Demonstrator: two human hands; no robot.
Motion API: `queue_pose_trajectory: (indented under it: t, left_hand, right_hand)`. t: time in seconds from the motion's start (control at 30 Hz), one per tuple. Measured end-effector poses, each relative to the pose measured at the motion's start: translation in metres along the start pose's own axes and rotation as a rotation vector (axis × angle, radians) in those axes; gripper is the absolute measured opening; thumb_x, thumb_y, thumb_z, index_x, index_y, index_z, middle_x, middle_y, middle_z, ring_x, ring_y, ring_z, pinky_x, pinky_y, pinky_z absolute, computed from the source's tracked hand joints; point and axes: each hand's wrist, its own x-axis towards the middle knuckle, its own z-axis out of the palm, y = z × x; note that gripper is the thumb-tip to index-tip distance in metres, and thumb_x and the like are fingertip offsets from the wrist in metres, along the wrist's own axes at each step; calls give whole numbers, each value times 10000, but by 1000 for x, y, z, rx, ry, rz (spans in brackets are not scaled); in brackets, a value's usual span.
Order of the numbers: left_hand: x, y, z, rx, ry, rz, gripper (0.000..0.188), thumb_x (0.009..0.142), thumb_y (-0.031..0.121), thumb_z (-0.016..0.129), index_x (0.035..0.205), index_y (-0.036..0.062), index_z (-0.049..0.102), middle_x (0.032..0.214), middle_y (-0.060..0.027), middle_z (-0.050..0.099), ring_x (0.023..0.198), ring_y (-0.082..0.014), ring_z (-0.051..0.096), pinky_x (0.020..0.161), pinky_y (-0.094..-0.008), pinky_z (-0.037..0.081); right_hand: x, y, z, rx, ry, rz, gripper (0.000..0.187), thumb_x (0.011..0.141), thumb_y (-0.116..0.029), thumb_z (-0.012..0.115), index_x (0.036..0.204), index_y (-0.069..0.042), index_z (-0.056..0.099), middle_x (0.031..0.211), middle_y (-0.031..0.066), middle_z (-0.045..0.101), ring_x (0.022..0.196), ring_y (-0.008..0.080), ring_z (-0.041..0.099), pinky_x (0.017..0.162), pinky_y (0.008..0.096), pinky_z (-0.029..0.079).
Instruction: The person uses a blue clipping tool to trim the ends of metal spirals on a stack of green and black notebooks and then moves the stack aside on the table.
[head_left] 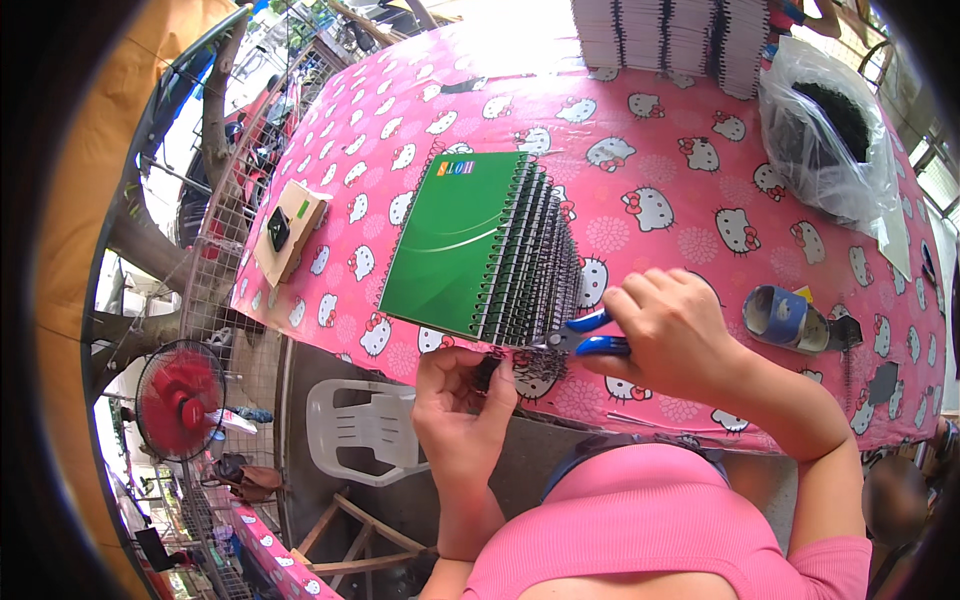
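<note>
A stack of green-covered spiral notebooks (pixel 440 240) rests on the table, with black wire coils (pixel 520 265) along its right side. My right hand (pixel 675 325) is closed around pliers with blue handles (pixel 600 346). Their metal jaws point left, close to the near end of the coils; whether they touch the wire cannot be made out. Just in front of the stack's near edge, my left hand (pixel 460 400) pinches a small black piece (pixel 487 372) between thumb and fingers. Its kind is too small to tell.
A pink patterned cloth (pixel 640 240) covers the table. Tall stacks of bound pages (pixel 670 35) stand at the back. Black material in a clear plastic bag (pixel 825 130) and a blue-labelled container (pixel 785 315) lie right. Left are a cardboard piece (pixel 292 240), white chair (pixel 350 425) and red fan (pixel 180 400).
</note>
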Motion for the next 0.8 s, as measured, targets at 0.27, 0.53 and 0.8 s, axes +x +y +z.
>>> queue_pose_trajectory:
  t: [0.27, 0.53, 0.8]
  left_hand:
    - [1, -2, 7, 24, -9, -15, 335, 783, 33, 764, 995, 36, 504, 852, -38, 630, 720, -63, 587, 575, -188, 431]
    - [1, -7, 12, -98, -78, -68, 394, 791, 12, 748, 1061, 32, 462, 914, -60, 627, 768, -87, 600, 631, -216, 481]
    - [1, -18, 8, -13, -56, -101, 388, 805, 9, 738, 1079, 29, 465, 945, -68, 630, 804, -87, 595, 694, -220, 487]
  right_hand:
    - [7, -1, 7, 22, -164, 33, 506, 712, -521, 734, 779, -39, 592, 762, 85, 596, 705, 248, 605, 745, 368, 481]
    - [2, 16, 7, -171, 218, -147, 507, 715, -523, 732, 791, -40, 596, 793, 85, 612, 727, 253, 613, 782, 378, 486]
    - [-5, 10, 18, 36, -186, 43, 471, 697, -484, 758, 793, -52, 598, 710, 82, 575, 689, 256, 616, 658, 376, 479]
